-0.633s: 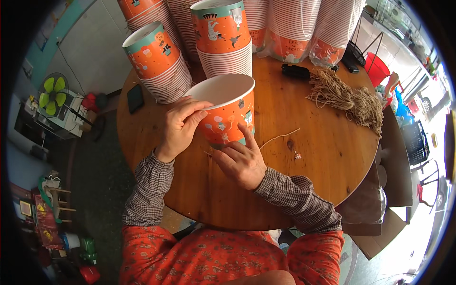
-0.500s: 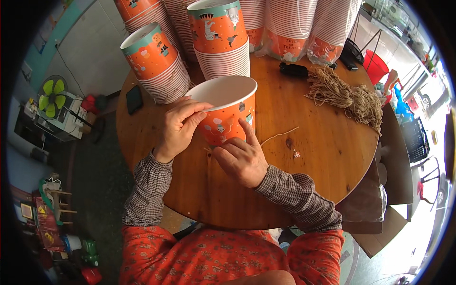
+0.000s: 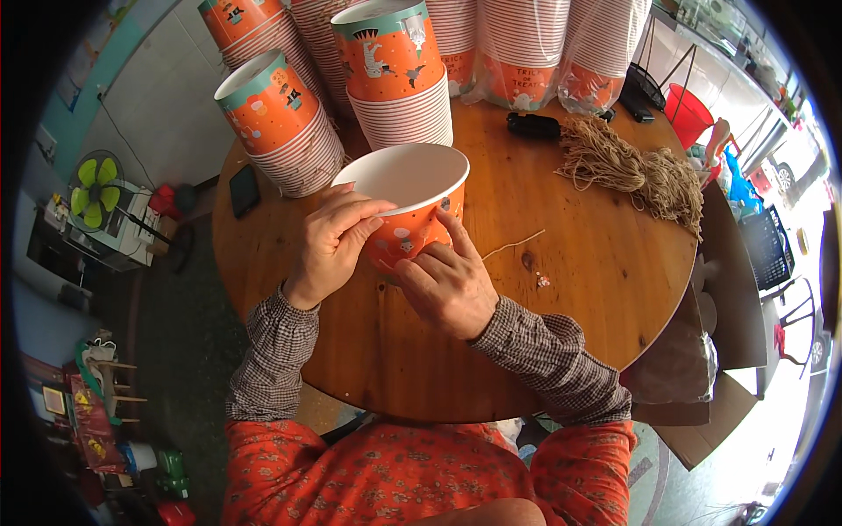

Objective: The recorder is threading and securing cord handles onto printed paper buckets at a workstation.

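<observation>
Tub, head view: we have a round orange paper tub with a white inside (image 3: 403, 238) mouth-up between our hands; whether it touches the round brown wooden table (image 3: 570, 324) below, we cannot tell.
Left hand: our left hand (image 3: 331, 245) pinches the tub's near-left rim, thumb beneath the index finger, wrist bent upward.
Right hand: our right hand (image 3: 449, 287) lies against the tub's near-right wall, index finger extended upward, others curled; its grip we cannot tell.
Twine: a beige stringy bundle (image 3: 631, 171) lies right of the tub.

Orange paper cup (image 3: 417, 223) in left grip (image 3: 329, 243)
</observation>
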Available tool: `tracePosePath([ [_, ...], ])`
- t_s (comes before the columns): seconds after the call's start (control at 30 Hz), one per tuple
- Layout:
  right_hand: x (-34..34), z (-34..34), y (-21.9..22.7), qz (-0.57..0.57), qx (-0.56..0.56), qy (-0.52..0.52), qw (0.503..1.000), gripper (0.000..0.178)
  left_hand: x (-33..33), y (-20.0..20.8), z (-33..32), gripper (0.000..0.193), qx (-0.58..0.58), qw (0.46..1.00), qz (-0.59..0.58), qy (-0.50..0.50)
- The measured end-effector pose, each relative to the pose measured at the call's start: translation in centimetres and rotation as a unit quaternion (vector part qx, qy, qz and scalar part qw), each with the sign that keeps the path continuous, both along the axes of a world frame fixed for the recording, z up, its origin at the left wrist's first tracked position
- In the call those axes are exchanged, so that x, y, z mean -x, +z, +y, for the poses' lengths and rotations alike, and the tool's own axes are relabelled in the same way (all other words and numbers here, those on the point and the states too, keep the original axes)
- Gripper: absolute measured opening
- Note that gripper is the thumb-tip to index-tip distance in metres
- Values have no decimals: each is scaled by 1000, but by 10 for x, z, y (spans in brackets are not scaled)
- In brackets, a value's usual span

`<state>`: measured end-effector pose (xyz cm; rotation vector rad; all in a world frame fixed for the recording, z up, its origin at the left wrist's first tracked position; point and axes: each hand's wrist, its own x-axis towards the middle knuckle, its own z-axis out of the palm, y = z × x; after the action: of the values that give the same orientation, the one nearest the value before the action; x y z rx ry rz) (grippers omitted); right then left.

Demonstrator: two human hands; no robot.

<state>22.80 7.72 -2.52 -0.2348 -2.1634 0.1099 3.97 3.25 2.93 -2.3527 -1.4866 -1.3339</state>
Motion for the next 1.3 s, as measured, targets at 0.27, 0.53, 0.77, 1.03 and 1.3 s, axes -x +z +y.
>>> tracePosePath([
  [0.27,0,2,-6,-59,-17,-11,998,19,3,-6,-5,14,9,1000,25,-2],
  [0.53,8,12,-20,-45,-51,-15,998,12,17,-28,-7,15,36,995,88,-12],
  [0.77,5,2,-13,-90,-29,78,992,13,24,-32,-7,13,45,996,76,1],
  [1.03,0,6,-14,-29,387,125,913,8,-1,-11,1,26,24,994,102,18],
  [1.3,4,24,-43,100,435,64,893,9,-17,-4,16,17,151,985,87,-9],
])
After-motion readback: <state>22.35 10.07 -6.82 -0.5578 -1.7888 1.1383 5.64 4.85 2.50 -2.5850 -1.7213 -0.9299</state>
